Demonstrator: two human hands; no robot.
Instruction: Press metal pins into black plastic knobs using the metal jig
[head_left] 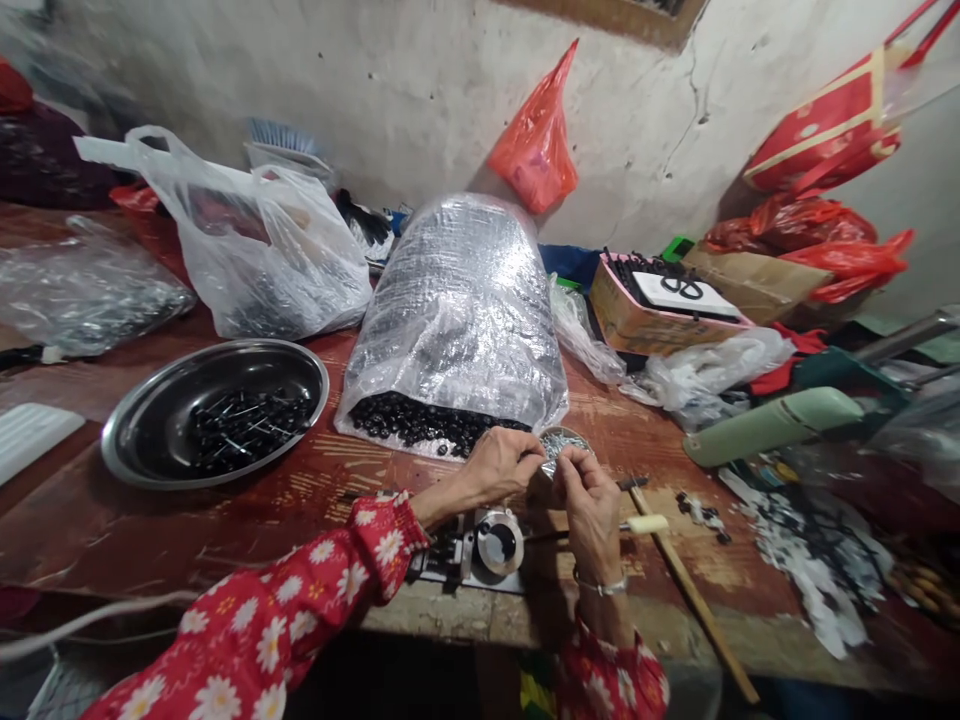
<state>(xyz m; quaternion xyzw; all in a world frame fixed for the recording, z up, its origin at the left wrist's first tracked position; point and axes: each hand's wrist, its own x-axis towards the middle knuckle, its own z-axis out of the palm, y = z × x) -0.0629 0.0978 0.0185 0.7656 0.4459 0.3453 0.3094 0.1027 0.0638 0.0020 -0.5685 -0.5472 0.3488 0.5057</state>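
Note:
My left hand (501, 465) is raised over the bench with its fingers pinched together; whatever is between them is too small to make out. Close by on the right, my right hand (589, 500) is also pinched, at the rim of a small round dish (564, 438) of silvery metal pieces. Below and between the hands sits a small metal fixture (498, 543) with a round ring on top. Behind the left hand, small black parts (420, 420) spill at the mouth of a silvery foil bubble bag (465, 290).
A steel bowl (120, 450) holding black parts with metal pins stands at left. To the right lie a hammer (697, 590), a yellow-handled screwdriver (645, 524), a green flask (772, 425) and black and white scraps (810, 570). Plastic bags (285, 260) and a box (645, 325) line the back.

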